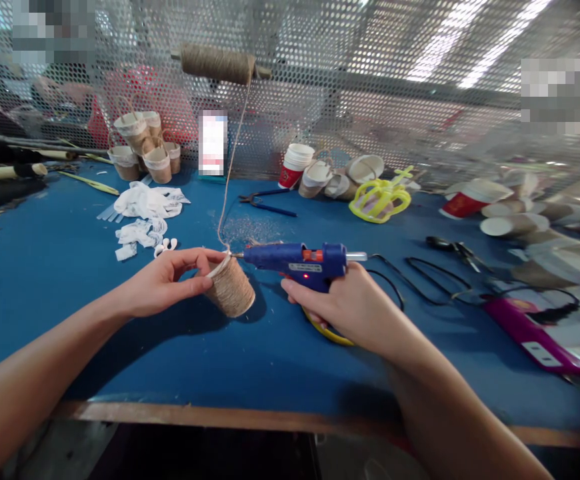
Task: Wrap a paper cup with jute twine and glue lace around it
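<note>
My left hand [183, 277] pinches the rim of a twine-wrapped paper cup [233, 288], which is tilted above the blue table. My right hand [350, 300] is wrapped round the handle of a blue hot glue gun [295, 260]. Its nozzle meets the cup's rim close to my left fingertips, and a red light glows on its side. A clear glue stick [357, 257] sticks out of its back. From the cup's rim a strand of twine [233, 150] runs up to a twine spool [217, 63] on a rod.
Blue-handled pliers [270, 200], white lace scraps [147, 200] and small twine-covered baskets [145, 150] lie toward the back. Stacked paper cups [297, 163] and a yellow basket frame [381, 199] stand before the perforated metal screen. Rightward are scissors [455, 248], black cable and a purple power strip [540, 333].
</note>
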